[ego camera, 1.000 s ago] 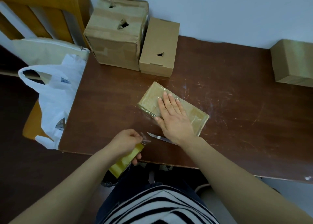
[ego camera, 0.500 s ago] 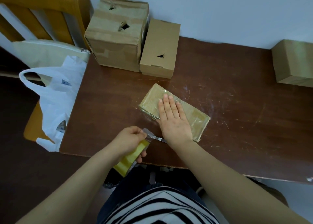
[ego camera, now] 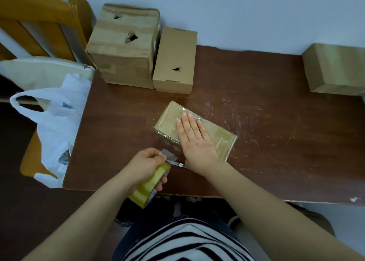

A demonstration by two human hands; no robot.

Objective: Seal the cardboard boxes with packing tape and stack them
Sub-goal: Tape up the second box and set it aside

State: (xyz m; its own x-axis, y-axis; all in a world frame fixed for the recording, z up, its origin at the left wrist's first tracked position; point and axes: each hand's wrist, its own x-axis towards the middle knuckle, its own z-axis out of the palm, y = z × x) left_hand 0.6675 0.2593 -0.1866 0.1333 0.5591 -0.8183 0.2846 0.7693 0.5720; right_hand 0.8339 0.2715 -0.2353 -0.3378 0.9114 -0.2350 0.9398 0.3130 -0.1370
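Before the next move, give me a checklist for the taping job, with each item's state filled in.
1. Right hand lies flat on the small box, pinning it down: ok.
2. Left hand grips the tape roll: ok.
3. Tape end sits at the left hand's fingertips, not lost on the roll: ok.
4. Blade lies on the table between the two hands, within easy reach: ok.
5. Tape pressed smooth along the whole small box: cannot tell, the right hand covers part of it.
6. Big box at the back has nothing on top, free for stacking: ok.
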